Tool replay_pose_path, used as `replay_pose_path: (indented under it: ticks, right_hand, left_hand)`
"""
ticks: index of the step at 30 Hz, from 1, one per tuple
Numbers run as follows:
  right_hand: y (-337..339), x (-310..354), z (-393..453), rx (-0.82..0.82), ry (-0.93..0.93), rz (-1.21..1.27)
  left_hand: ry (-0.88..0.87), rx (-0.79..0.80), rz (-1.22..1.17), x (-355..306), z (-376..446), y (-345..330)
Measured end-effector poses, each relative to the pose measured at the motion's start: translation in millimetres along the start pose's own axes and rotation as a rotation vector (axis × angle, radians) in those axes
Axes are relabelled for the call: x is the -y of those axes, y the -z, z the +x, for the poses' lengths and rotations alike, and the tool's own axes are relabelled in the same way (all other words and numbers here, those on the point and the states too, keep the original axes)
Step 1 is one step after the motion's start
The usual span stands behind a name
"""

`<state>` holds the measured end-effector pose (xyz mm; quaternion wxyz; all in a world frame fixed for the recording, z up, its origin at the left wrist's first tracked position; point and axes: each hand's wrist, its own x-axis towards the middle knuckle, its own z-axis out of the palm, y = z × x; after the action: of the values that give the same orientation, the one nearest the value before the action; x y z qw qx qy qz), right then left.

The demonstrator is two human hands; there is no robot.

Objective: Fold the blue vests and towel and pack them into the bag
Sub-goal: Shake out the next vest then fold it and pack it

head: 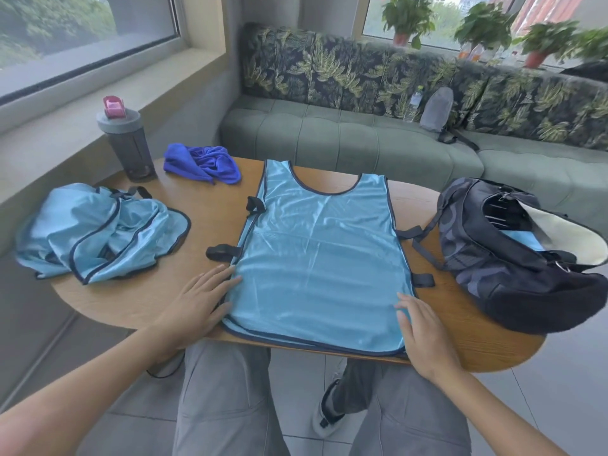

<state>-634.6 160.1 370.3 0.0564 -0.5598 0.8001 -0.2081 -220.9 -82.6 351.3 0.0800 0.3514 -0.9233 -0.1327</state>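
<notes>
A light blue vest (pixel 320 255) with dark trim lies spread flat in the middle of the wooden table (pixel 204 205). My left hand (pixel 197 301) rests flat on its lower left edge, fingers straight. My right hand (pixel 424 334) lies flat on its lower right corner. A crumpled heap of more light blue vests (pixel 98 232) sits at the table's left. A dark blue towel (pixel 204 164) lies bunched at the back. The dark bag (pixel 513 255) stands open at the right, with light blue fabric showing inside it.
A grey shaker bottle (pixel 126 144) with a pink lid stands at the back left corner of the table. Behind the table runs a green sofa (pixel 345 133) holding a water bottle and a grey pouch. My knees are under the table's front edge.
</notes>
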Motion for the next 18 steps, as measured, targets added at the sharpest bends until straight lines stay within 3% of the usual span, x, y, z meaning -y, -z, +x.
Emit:
replay_pose_path:
  ticks: [3,12,18]
  right_hand:
    - [1.7,14.9,-14.0,-0.083,-0.012,0.085]
    - [4.8,3.6,-24.6,0.054,0.174,-0.153]
    - [9.0,-28.5,-50.9,0.083,0.340,-0.293]
  left_hand:
    - [-0.081,-0.094,-0.067,-21.0,-6.6,-1.4]
    - [-0.284,0.000,0.134,-25.8,-30.1,2.9]
    - [-0.361,-0.179,0.239,-20.4,-46.5,-0.9]
